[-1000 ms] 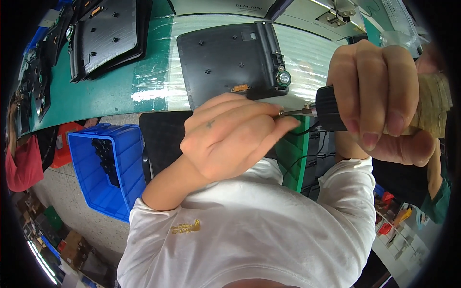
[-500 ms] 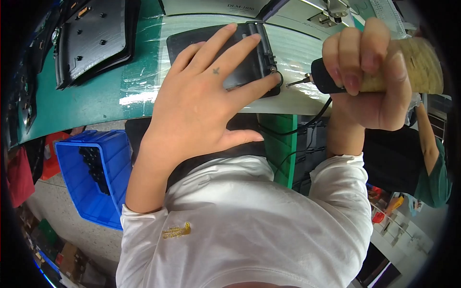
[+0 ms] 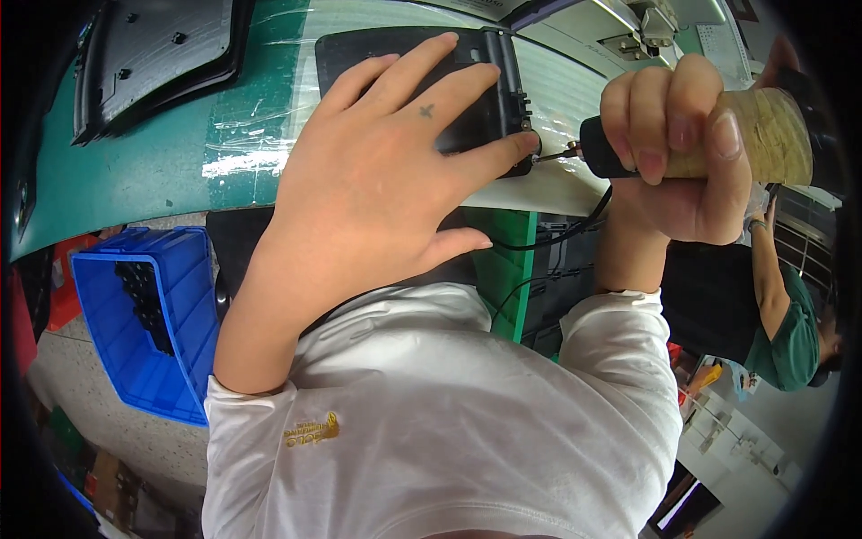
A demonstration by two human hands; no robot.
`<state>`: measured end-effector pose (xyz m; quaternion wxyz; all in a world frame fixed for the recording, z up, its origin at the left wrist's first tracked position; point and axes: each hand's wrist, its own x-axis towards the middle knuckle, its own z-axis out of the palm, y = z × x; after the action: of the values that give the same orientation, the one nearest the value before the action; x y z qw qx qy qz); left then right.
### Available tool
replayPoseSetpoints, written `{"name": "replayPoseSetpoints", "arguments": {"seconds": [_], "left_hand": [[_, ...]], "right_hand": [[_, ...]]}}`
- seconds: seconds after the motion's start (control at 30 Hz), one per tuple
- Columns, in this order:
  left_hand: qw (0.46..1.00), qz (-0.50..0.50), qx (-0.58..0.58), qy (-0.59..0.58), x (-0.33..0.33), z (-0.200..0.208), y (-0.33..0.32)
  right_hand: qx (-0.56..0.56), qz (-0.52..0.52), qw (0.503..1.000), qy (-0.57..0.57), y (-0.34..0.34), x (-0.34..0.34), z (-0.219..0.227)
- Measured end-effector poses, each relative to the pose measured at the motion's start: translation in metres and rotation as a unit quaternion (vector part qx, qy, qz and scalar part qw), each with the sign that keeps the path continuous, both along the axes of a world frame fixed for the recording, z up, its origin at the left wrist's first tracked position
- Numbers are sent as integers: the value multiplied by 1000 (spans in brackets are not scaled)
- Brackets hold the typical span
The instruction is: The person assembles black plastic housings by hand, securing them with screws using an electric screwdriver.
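My left hand (image 3: 377,171) lies spread over a flat black plastic panel (image 3: 413,54), palm down. Its forefinger presses near the hinge-like ridge along the panel's right edge. In my right hand (image 3: 673,144) is an electric screwdriver (image 3: 763,135), its grip wrapped in yellowish tape and its nose black. The screwdriver lies roughly level, and its thin bit points left, with the tip at the panel's lower right corner, close beside my left forefinger. Whether a screw sits under the tip is too small to tell.
Black panels (image 3: 162,54) are stacked on the green mat (image 3: 180,180) at the left. A blue bin (image 3: 193,323) with black parts stands below the table edge. A black cord (image 3: 584,225) hangs beneath the screwdriver. Another person (image 3: 772,305) is at the right; a machine (image 3: 628,36) stands behind.
The screwdriver's bit has come up against the panel's corner, closing a small gap. My left hand stays spread on the panel. The whole view has shifted slightly.
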<state>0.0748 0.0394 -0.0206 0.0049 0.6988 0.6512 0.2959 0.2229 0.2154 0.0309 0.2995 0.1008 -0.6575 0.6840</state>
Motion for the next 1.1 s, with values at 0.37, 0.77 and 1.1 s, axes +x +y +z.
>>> {"name": "replayPoseSetpoints", "arguments": {"seconds": [0.37,0.77,1.1], "left_hand": [[1000,-2,-6,-18,1,1,0],[999,-6,-18,-46,1,5,1],[1000,-15,-8,-19,-2,6,-1]], "right_hand": [[19,-19,1000,-9,-9,0,5],[192,-13,981,18,-9,10,1],[-7,-185,982,46,-23,5,21]]}}
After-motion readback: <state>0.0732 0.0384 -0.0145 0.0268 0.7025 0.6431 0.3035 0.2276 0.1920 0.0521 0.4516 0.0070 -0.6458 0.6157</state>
